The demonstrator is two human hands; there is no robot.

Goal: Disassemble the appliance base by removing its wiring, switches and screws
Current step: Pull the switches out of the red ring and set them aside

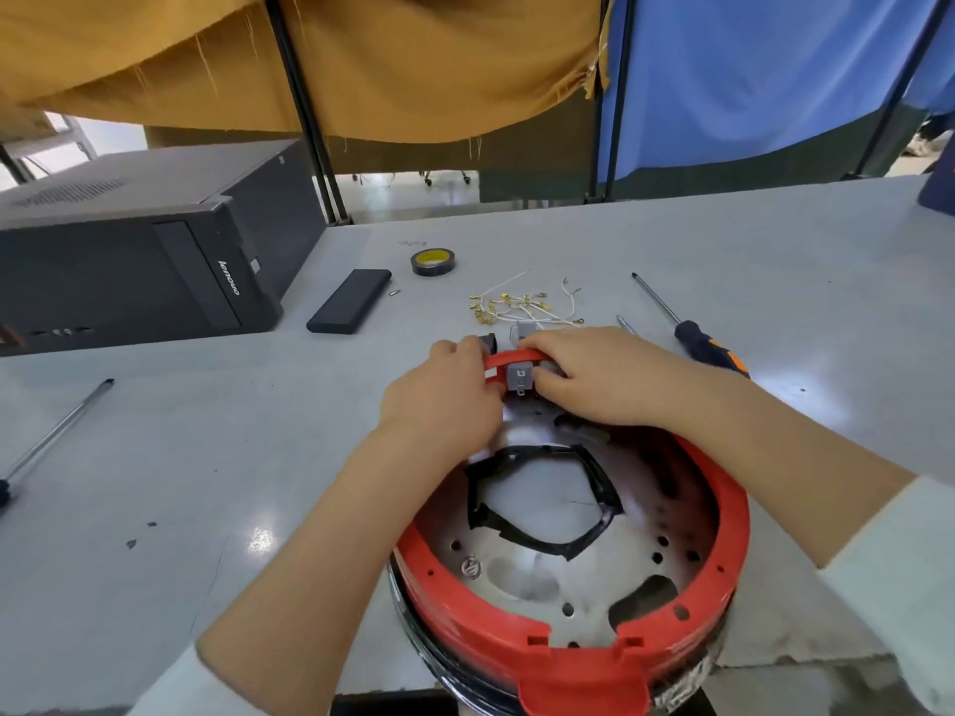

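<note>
Switches are what we are working on now: at the far rim of the red appliance base [568, 586], which is sitting at the near edge of the worktop [206, 457], we are prising out a grey switch [519, 377]. Our left hand [444, 400] is curling its grip round the red rim just left of the switch, and our right hand [604, 377] is pinching the switch body from the right, fingers bent over it.

We are judging that the switch is sitting in a snap-fit slot, so we are advising a straight push out of the rim rather than a twist, with the left hand bracing the plastic so it is not flexing or cracking. How the retaining tabs are lying we cannot tell; the fingers are hiding them.

Wiring seems already out: loose wires with brass terminals [522, 307] are lying toward the middle of the worktop, and two more small switches [509, 338] are resting just beyond our hands. A screwdriver with an orange-and-black handle [692, 333] is waiting to the right, within reach for any screws left in the metal plate [542, 576] inside the base.
</note>
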